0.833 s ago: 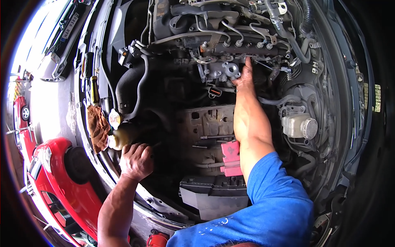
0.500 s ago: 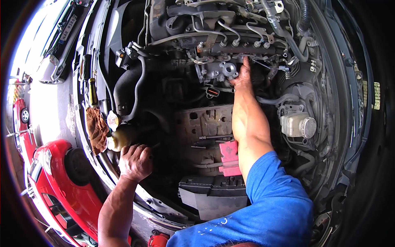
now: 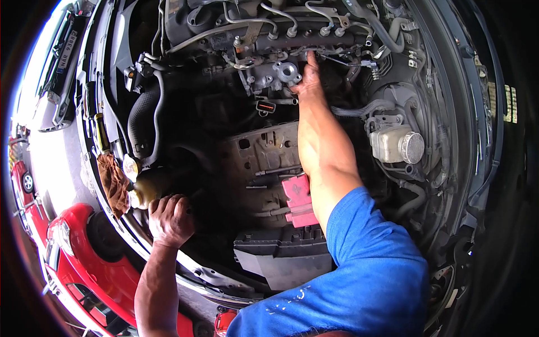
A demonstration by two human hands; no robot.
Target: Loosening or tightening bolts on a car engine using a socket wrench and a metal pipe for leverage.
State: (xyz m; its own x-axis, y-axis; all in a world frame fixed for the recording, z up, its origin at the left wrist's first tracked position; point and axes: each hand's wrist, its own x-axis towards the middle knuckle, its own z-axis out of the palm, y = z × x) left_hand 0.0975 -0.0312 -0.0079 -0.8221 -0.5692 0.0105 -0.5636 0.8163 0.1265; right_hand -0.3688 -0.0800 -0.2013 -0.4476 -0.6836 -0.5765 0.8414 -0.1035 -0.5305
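My left hand (image 3: 171, 221) is closed in a fist at the front edge of the engine bay. It sits beside a yellowish plastic reservoir (image 3: 147, 191); anything inside the fingers is hidden. My right arm stretches deep into the bay. At the engine's side, my right hand (image 3: 307, 80) is against a grey metal housing (image 3: 264, 80) with a round flanged opening. Its thumb points up toward the engine, while the other fingers are out of sight behind or under the parts. Above it run a dark fuel rail (image 3: 309, 42) and thin metal pipes.
A brown rag (image 3: 113, 184) and a yellow-handled screwdriver (image 3: 101, 133) lie along the front edge. Near my right arm are a pink-red cover (image 3: 299, 197), a black box (image 3: 282, 255) and a fluid reservoir (image 3: 387, 145). A red car (image 3: 92, 258) stands outside at left.
The whole view has shifted, so the engine bay appears farther left and slightly higher. Both hands keep nearly the same places on the car.
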